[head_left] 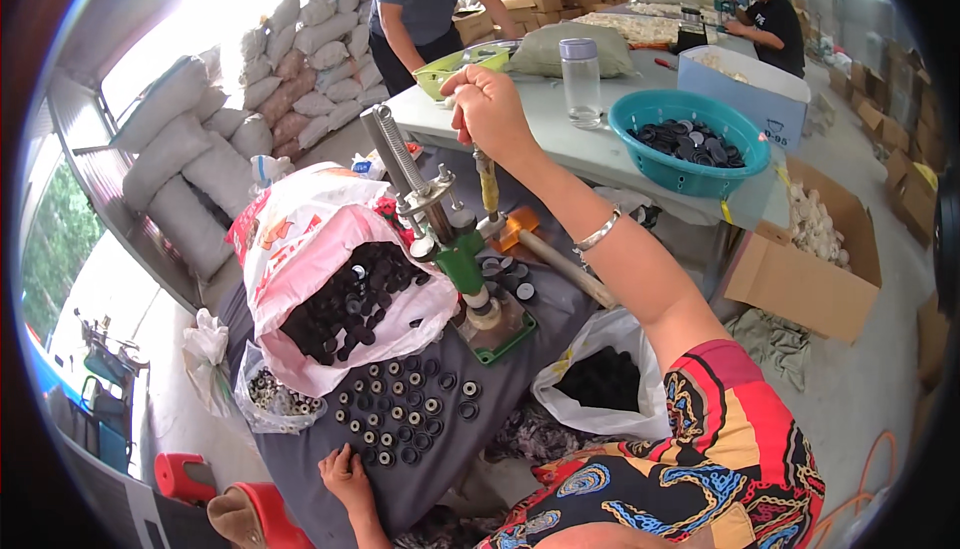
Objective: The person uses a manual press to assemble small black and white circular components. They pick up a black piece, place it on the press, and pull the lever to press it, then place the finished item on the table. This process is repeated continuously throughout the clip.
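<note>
Here we see a right hand (490,114) raised, fingers curled, at the upper end of a yellow lever (489,187) on a green press (462,267); whether it grips, we cannot tell. Below, the left hand (348,481) rests on dark cloth (300,459), fingers loosely bent, holding unclear to us, just beside rows of black round pieces (434,406), near an open pink bag (292,249).
</note>
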The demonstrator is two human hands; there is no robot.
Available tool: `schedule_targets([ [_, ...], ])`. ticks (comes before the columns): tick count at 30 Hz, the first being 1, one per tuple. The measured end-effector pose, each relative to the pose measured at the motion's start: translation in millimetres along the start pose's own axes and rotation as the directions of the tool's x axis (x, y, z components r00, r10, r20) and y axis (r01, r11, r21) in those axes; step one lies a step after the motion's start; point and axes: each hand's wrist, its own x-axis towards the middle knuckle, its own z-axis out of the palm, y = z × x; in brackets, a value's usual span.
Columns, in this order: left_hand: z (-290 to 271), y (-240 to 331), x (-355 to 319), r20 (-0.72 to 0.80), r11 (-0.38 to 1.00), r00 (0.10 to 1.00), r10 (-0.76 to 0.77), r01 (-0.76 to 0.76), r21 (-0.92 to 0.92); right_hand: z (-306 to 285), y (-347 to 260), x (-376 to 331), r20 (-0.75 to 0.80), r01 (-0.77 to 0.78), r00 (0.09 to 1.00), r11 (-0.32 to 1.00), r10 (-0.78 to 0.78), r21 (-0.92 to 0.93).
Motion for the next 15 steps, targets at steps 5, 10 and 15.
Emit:
schedule_targets([
  [5, -1.0, 1.9, 1.3, -0.004, 1.0, 1.0, 0.012, -0.012, -0.006, 0.7, -0.2, -1.3, 0.003, 0.006, 1.0, 1.0, -0.006, 0.003],
  [10, -1.2, 1.7, 2.7, -0.008, 0.999, 0.999, 0.033, -0.033, 0.014, 2.3, -2.6, -1.4, 0.001, -0.004, 1.0, 1.0, 0.004, 0.003],
  [15, -4.5, 6.8, 3.6, -0.003, 1.0, 1.0, -0.005, 0.005, 0.002, 4.9, 0.0, 1.0, 0.015, 0.011, 1.0, 1.0, -0.011, -0.005],
])
